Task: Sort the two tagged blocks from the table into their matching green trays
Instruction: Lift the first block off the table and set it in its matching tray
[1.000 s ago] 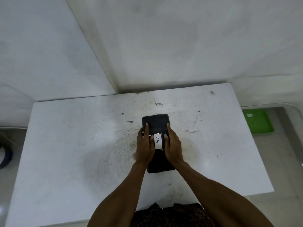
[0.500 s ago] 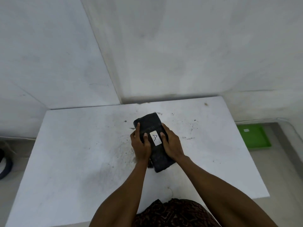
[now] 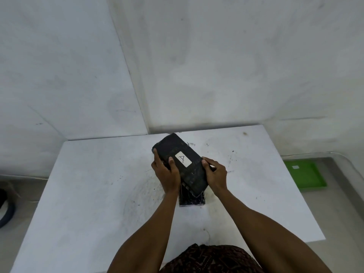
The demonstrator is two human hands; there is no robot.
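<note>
Near the centre of the frame, a black rectangular block (image 3: 182, 164) bearing a white tag marked "A" (image 3: 183, 159) is held tilted above a white, scuffed table top (image 3: 88, 184). Its far end is turned toward the upper left and its near end toward the lower right. The left hand (image 3: 167, 174) is closed on the block's left long edge, with the thumb laid on the top face just beside the tag and the fingers wrapped along the side. The right hand (image 3: 215, 174) is clamped on the right long edge, its thumb pressed on the top face; its fingers are mostly hidden behind the block.

Directly beneath the near end of the held block, a second black rectangular block (image 3: 192, 200) is seen lying flat on the table. Only its near portion is exposed, and no tag can be made out on it. Whether the two blocks touch cannot be told.

At the right of the frame, beyond the table edge and lower down, a green rectangular tray (image 3: 307, 180) with a small white label (image 3: 295, 167) is noted. A dark patterned garment (image 3: 212, 259) is visible at the bottom edge.
</note>
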